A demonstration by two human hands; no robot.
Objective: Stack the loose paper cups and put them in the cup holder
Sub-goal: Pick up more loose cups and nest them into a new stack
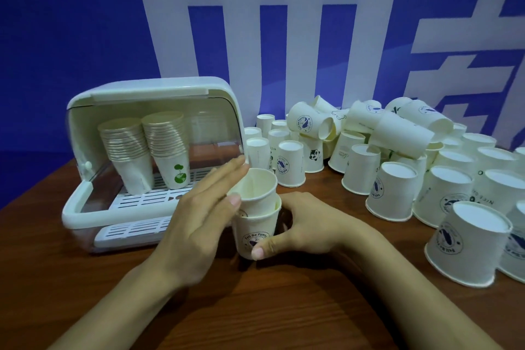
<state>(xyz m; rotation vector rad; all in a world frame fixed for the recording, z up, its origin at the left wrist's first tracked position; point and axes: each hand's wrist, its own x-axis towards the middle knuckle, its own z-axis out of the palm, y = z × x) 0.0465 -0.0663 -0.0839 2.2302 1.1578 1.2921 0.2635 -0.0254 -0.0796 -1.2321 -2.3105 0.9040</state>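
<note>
R hand gripped lower cup at table centre, upper cup nested partway in; L hand flat-fingered, prob. touching upper cup w/ thumb; cup holder at 9 o'clock, loose cups at 2.

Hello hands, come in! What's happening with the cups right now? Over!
Right hand grips bottom cup. Left hand open, fingers straight beside top cup, half nested. Cup holder open, two stacks inside. Loose cups on right; path clear.

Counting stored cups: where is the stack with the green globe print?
In the head view, left of centre: the green-print stack stands inverted inside the open cup holder, right of a plain stack.
</note>
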